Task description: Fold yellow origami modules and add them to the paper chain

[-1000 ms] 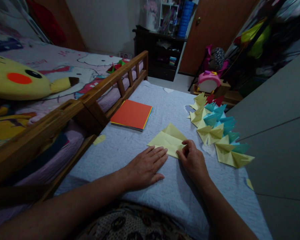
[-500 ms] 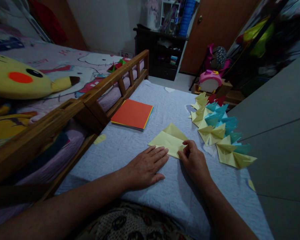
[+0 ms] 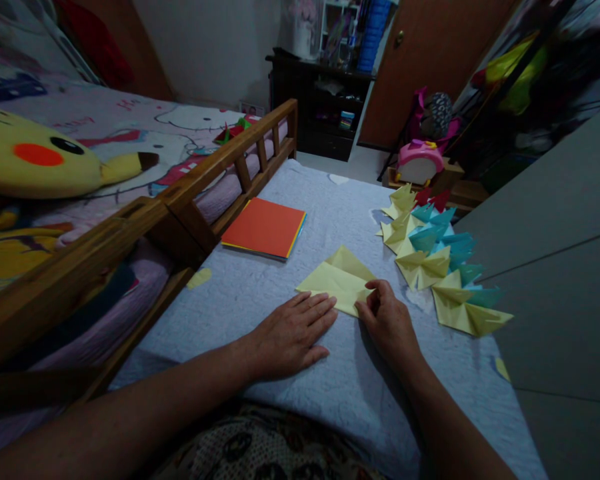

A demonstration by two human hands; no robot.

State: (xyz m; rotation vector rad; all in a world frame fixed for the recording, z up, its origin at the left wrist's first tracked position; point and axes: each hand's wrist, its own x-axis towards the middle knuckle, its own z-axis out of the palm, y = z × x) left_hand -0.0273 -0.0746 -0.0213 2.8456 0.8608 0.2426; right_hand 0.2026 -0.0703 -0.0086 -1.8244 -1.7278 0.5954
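A pale yellow sheet of origami paper (image 3: 333, 279), partly folded, lies on the light blue cloth in front of me. My left hand (image 3: 295, 333) rests flat with its fingers stretched out, the fingertips on the paper's near left edge. At the paper's right corner, my right hand (image 3: 386, 317) pinches the edge between thumb and fingers. Folded yellow paper pieces (image 3: 423, 267) and blue paper pieces (image 3: 433, 233) stand in rows to the right. Left of the yellow sheet lies a stack of square coloured paper (image 3: 265, 228) with orange on top.
A wooden rail (image 3: 225, 160) runs along the left, beside a bed with a yellow plush toy (image 3: 40, 153). Pale panels (image 3: 565, 280) border the right side. Beyond the cloth's far edge are a dark cabinet (image 3: 320, 100) and a pink toy (image 3: 421, 162).
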